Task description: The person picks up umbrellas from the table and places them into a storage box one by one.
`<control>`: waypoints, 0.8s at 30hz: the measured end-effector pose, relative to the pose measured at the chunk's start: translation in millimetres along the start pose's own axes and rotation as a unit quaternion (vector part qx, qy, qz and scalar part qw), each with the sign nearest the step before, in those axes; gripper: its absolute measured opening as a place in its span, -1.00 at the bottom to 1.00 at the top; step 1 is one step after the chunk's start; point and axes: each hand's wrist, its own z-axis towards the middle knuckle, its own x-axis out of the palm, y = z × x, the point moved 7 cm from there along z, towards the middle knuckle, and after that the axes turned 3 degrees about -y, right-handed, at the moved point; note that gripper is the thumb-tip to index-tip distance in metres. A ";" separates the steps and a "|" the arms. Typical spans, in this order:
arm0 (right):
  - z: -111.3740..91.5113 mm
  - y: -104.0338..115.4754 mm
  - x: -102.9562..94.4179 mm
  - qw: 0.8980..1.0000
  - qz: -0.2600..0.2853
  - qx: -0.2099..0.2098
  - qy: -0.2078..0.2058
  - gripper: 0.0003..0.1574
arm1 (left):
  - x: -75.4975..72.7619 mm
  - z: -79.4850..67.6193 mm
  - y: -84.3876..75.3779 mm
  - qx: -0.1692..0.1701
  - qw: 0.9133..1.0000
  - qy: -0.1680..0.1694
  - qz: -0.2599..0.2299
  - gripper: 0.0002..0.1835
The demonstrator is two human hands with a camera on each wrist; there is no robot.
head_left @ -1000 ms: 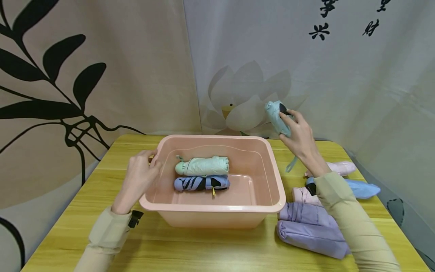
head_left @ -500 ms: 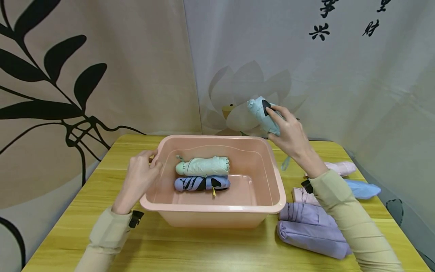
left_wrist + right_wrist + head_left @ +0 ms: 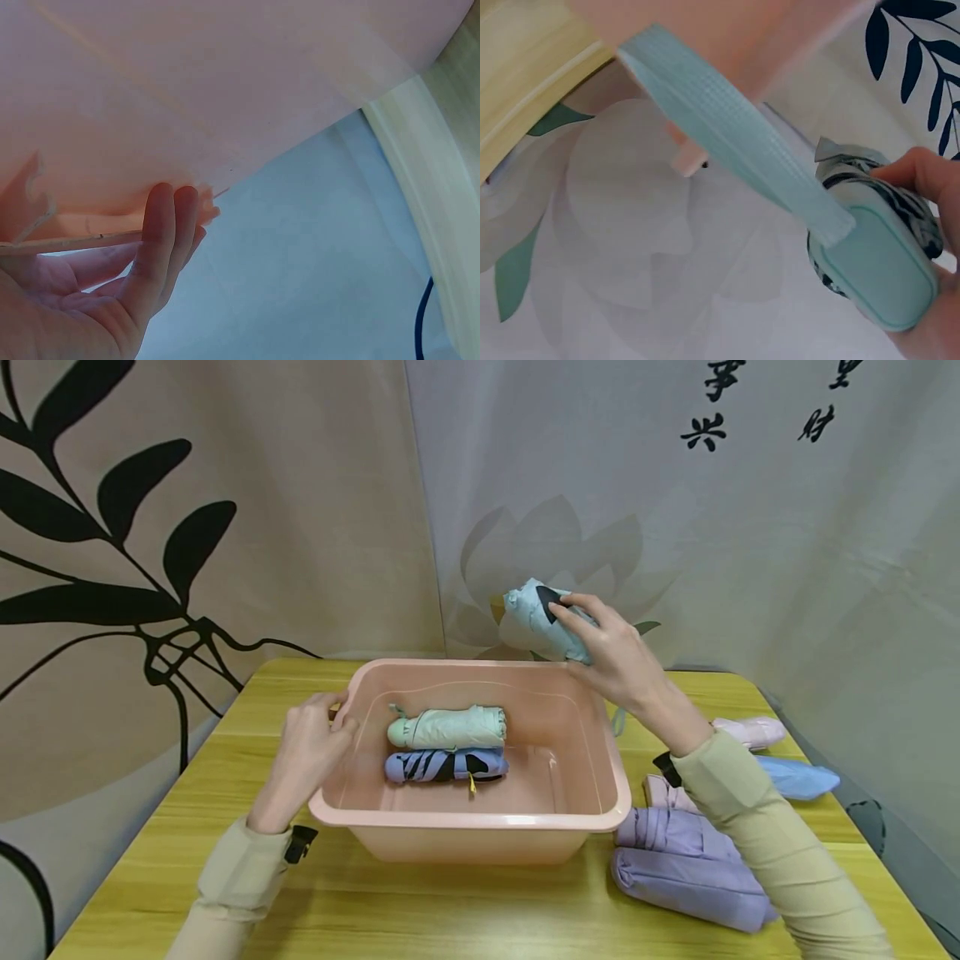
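Note:
In the head view a pale pink plastic basin (image 3: pixel 468 819) stands mid-table. My left hand (image 3: pixel 313 747) grips its left rim; in the left wrist view the fingers (image 3: pixel 157 240) curl under the rim's edge. My right hand (image 3: pixel 618 652) holds a light-blue folded umbrella (image 3: pixel 536 614) with a black patch, raised over the basin's back right corner. Its flat handle end and wrist strap (image 3: pixel 727 135) show in the right wrist view. Inside the basin lie a mint-green folded umbrella (image 3: pixel 450 727) and, in front of it, a blue-and-black patterned folded umbrella (image 3: pixel 442 765).
Right of the basin, several folded umbrellas lie on the wooden table (image 3: pixel 450 910): two purple ones, the nearest being a purple umbrella (image 3: pixel 690 885), a blue umbrella (image 3: pixel 798 777) and pale pink ones. A printed curtain (image 3: pixel 322 510) hangs behind the table.
My right hand has carried the light-blue umbrella leftward, from beyond the basin's right side to over its back right corner. The left hand has stayed on the rim.

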 end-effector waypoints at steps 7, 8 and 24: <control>10.0 21.3 3.0 0.998 0.004 -0.054 0.034 -0.20 | 0.3 -0.3 0.4 -0.001 1.000 -0.002 -0.003 -0.59; 11.3 24.1 3.9 0.997 0.004 -0.061 0.040 -0.21 | 0.3 -0.3 0.5 0.000 1.000 -0.002 -0.003 -0.59; 31.5 58.9 28.1 0.983 0.024 -0.156 0.090 -0.28 | 0.2 0.0 0.1 0.004 1.000 -0.007 0.001 -0.59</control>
